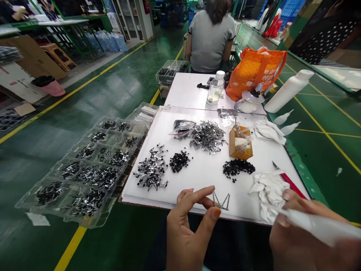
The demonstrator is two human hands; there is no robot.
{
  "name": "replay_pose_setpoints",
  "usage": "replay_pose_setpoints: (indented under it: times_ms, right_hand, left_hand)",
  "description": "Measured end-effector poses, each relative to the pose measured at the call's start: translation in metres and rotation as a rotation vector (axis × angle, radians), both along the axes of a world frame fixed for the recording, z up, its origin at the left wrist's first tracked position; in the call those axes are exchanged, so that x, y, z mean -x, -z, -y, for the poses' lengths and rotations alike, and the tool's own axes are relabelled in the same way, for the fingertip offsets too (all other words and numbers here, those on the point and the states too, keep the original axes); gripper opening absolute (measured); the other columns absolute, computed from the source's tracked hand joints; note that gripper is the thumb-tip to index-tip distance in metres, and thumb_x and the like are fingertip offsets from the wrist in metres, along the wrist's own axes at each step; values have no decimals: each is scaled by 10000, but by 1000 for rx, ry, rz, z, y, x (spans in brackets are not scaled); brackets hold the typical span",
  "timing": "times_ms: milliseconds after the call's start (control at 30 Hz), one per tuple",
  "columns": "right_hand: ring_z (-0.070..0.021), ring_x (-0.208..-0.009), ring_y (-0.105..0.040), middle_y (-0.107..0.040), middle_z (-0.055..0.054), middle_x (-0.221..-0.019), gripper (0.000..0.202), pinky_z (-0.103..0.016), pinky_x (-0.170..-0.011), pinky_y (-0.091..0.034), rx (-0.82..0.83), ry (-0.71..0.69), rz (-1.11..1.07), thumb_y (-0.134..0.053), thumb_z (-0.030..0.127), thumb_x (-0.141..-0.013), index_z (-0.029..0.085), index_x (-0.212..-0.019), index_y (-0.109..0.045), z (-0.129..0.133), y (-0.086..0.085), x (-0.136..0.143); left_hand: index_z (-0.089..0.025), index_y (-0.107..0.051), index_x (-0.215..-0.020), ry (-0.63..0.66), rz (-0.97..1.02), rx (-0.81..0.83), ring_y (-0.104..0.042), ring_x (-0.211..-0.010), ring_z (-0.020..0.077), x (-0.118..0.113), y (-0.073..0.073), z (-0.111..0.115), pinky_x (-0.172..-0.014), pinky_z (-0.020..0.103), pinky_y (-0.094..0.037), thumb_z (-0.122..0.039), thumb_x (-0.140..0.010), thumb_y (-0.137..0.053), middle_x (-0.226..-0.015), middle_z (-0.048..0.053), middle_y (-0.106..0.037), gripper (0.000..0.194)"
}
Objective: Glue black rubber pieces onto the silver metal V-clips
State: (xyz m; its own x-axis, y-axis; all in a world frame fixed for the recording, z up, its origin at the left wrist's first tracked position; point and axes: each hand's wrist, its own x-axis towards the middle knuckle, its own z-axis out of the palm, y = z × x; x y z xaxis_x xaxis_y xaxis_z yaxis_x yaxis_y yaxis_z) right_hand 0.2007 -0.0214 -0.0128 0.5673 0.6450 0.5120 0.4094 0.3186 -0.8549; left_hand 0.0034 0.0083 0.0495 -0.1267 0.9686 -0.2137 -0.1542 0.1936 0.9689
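Between thumb and forefinger, my left hand (190, 226) pinches a small bent metal clip (222, 201) shaped like a W, held above the table's front edge. My right hand (299, 229) is wrapped round a white squeeze bottle (318, 224), its narrow tip pointing left; the bottle's rear end is blurred. Crumpled white tissue (267, 192) lies just beyond that hand, beside a red-handled knife (291, 184). Farther in are a pile of metal clips with black ends (152, 169), a pile of metal clips (208, 135), and two heaps of small black caps (179, 161).
At the left, a clear compartment tray (63, 180) holds many sorted clips. An orange bag (251, 75), a clear bottle (216, 88), a tall white bottle (289, 91) and a small wooden box (239, 154) stand on the table. Ahead sits a person in grey (211, 41).
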Motion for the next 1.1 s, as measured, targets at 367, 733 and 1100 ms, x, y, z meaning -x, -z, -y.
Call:
replay_pose_setpoints:
  times_ms: [367,733,1100]
  right_hand:
    - [-228,-799,-685,-757,-50,-950,229,-356,-720,-540,644,-545,41,-659,463,-919,251,-982,-601,-108,21,47]
    - [-172,-851,-620,-672,-34,-1001,259,-364,-823,-547,758,-594,490,-678,447,-1015,189,-990,-675,-143,36,88]
    - [-210,-716,-599,-721,-56,-854,356,-340,-658,-462,634,-551,-89,-796,542,-818,226,-978,-772,-123,11,71]
  left_hand:
    - [-292,-877,-1106,22,63,27,-715,-946,213,12,8,2,-907,286,-551,-349,-932,-766,-933,29,-770,214]
    - [-259,-885,-1051,-18,59,-29,-748,-946,213,43,22,-1,-878,267,-590,-338,-963,-770,-966,57,-807,165]
    - [-274,-872,-932,-35,305,48,-806,-1072,183,43,16,-2,-950,194,-607,-344,-928,-844,-1174,49,-808,75]
